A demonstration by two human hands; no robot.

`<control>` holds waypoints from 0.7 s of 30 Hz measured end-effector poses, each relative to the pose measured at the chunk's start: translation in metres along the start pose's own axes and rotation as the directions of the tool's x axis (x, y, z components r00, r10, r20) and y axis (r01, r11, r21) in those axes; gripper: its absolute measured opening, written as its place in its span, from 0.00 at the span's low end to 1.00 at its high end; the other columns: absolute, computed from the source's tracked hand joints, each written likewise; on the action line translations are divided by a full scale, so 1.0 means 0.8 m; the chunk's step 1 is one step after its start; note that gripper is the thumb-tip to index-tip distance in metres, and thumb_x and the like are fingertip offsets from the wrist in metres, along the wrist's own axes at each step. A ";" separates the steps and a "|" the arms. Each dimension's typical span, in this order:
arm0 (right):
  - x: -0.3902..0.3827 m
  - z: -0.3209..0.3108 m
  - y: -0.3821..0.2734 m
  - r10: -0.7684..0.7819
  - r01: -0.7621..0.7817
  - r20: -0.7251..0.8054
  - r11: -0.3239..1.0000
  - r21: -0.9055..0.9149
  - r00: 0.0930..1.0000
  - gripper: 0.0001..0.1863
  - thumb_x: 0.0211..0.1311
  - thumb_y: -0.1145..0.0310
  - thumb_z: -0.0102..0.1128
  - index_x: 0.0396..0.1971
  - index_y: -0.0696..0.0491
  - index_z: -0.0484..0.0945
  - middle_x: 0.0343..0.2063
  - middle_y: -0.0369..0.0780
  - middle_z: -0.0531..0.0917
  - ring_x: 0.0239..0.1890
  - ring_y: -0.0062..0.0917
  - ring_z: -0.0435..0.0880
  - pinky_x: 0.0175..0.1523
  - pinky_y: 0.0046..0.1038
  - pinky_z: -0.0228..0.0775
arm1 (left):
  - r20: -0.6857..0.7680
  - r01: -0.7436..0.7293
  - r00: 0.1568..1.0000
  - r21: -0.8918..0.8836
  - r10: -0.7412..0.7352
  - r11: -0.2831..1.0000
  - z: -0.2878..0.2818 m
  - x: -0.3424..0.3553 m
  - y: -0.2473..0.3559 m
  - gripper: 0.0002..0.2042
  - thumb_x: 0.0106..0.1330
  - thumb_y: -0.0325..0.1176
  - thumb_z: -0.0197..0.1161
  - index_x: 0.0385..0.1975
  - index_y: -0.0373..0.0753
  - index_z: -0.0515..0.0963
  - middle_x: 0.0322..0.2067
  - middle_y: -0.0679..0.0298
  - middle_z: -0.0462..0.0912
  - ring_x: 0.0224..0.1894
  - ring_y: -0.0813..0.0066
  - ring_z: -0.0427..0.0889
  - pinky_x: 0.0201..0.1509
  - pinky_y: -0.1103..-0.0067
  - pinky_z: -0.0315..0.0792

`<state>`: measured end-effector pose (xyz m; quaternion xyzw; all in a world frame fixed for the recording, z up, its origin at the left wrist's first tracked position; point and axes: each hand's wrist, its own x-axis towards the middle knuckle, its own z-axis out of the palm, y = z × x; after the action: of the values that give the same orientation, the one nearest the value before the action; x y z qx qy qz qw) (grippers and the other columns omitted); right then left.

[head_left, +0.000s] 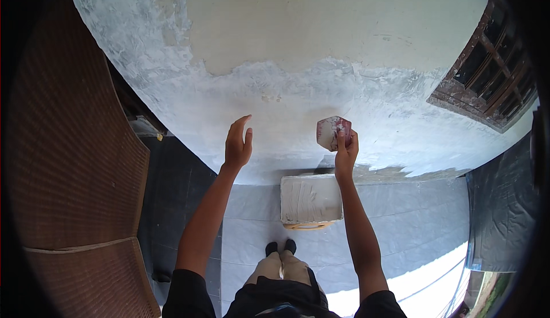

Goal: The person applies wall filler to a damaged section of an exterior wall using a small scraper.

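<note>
My right hand (346, 152) grips a flat, hexagonal reddish tool (327, 130) smeared with pale paste, held in front of a wall (321, 26) coated in cream and patchy white layers. My left hand (239, 140) is raised at that wall with fingers apart and holds nothing; whether its fingertips touch the surface I cannot tell. Below and between my hands, at the wall's foot, sits a rectangular board or tray (310, 198) covered with pale paste, with an orange support under it.
A woven brown screen (77, 163) stands at the left beside dark tiles (172, 203). A wooden barred window (487, 66) is set in the wall at upper right. A grey sheet (401, 215) covers the floor under my feet. A dark covering (495, 209) lies at the right.
</note>
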<state>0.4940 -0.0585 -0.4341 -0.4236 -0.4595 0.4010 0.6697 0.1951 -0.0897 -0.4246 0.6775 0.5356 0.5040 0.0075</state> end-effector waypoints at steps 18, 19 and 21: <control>-0.176 -0.218 0.323 0.430 -0.305 0.042 0.701 -0.645 0.902 0.16 0.73 0.63 0.53 0.55 0.55 0.74 0.43 0.46 0.84 0.46 0.36 0.83 0.52 0.34 0.71 | 0.344 0.572 0.772 -0.010 -0.534 0.820 0.200 -0.397 -0.092 0.16 0.73 0.30 0.50 0.57 0.33 0.72 0.53 0.50 0.78 0.59 0.54 0.75 0.65 0.67 0.66; -0.182 -0.224 0.332 0.436 -0.271 0.053 0.645 -0.714 0.898 0.17 0.73 0.63 0.53 0.56 0.54 0.74 0.44 0.48 0.84 0.47 0.40 0.83 0.52 0.36 0.71 | 0.355 0.597 0.751 -0.004 -0.557 0.802 0.206 -0.417 -0.095 0.16 0.74 0.32 0.50 0.58 0.33 0.72 0.54 0.49 0.77 0.59 0.53 0.75 0.65 0.66 0.66; -0.190 -0.237 0.349 0.442 -0.246 0.080 0.630 -0.736 0.893 0.16 0.74 0.64 0.52 0.56 0.54 0.74 0.43 0.50 0.84 0.48 0.43 0.83 0.51 0.37 0.72 | 0.370 0.628 0.720 0.012 -0.588 0.778 0.219 -0.452 -0.097 0.17 0.74 0.32 0.50 0.58 0.33 0.71 0.54 0.49 0.77 0.59 0.53 0.75 0.65 0.66 0.66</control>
<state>0.5948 -0.1475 -0.7787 -0.6734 -0.5688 0.3647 0.3000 0.2901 -0.2291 -0.7978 0.5413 0.6882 0.3729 0.3072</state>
